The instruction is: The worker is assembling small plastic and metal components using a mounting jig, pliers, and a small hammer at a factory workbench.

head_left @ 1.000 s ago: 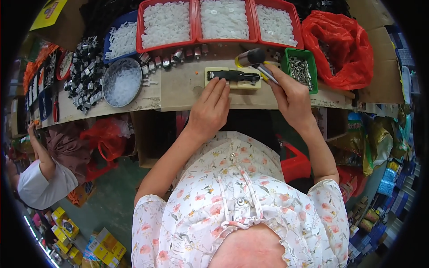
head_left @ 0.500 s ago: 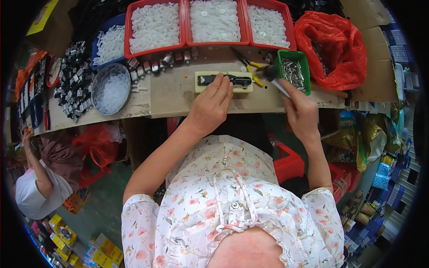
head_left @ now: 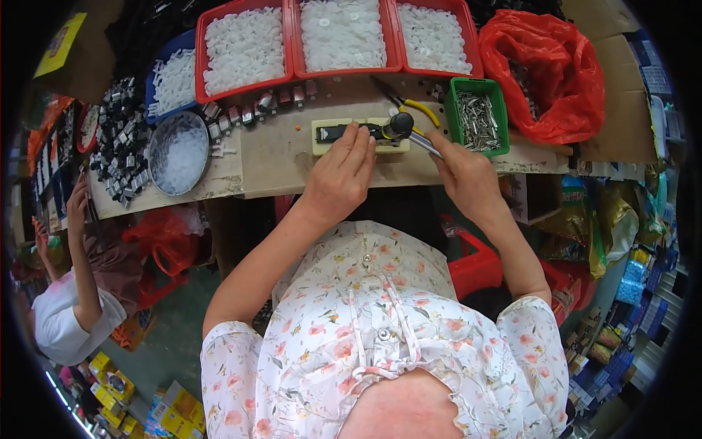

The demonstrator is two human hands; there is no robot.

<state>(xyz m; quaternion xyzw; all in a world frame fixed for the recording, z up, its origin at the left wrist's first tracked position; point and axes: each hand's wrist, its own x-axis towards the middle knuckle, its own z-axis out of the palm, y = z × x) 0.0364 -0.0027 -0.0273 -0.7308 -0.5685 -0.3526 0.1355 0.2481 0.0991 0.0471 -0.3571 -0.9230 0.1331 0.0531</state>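
Observation:
My right hand [head_left: 468, 179] is closed round the shiny handle of a hammer [head_left: 399, 125]. The hammer's dark round head is over the right end of a long black part [head_left: 333, 134]. That part lies in a cream-coloured block [head_left: 320, 148] on the bench. Stretched fingers of my left hand [head_left: 340, 170] rest flat across the middle of the black part, hiding some of it. Whether the hammer head touches the part I cannot tell. Yellow-handled pliers [head_left: 420, 110] lie just beyond the block.
A green bin [head_left: 503, 117] of metal pins stands at the right, beside a red plastic bag [head_left: 585, 110]. Red trays [head_left: 290, 40] of white plastic pieces line the back. A metal bowl [head_left: 155, 157] and small black-and-silver parts [head_left: 121, 164] sit left. Another person [head_left: 77, 314] is at far left.
My right hand has brought the hammer left and down, from beside the green bin to over the black part. My left hand stays put. The other person's arms have risen towards the bench.

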